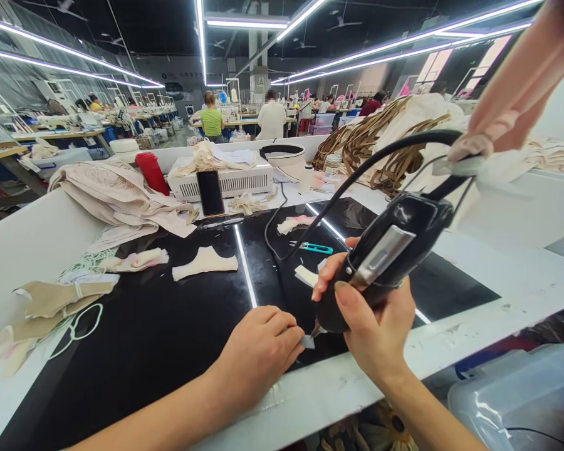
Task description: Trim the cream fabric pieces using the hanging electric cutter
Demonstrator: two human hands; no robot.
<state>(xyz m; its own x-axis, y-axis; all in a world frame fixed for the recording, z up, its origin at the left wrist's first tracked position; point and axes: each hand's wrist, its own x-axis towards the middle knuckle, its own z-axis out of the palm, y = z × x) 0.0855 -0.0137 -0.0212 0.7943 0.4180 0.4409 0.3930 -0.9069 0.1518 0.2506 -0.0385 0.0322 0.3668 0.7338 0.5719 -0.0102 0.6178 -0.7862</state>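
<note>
My right hand (pixel 373 319) is wrapped round a black handheld power tool (pixel 380 250) with a silver plate on its side, tilted so its narrow tip points down and left. Close to that tip, my left hand (pixel 263 347) has its fingers pressed together on a small grey piece (pixel 307 342) at the front of the black mat (pixel 169 338). A black cable arches from the tool's top over the mat. Turquoise snips (pixel 316 248) lie behind the tool, and a cream fabric piece (pixel 205 263) lies flat left of centre.
A phone (pixel 210 193) leans against a white vented box (pixel 239 180). Fabric piles (pixel 122 194) lie at the left, with brown straps (pixel 385 138) at the back right. A pink strap holds the tool's top end. People sit at machines farther back.
</note>
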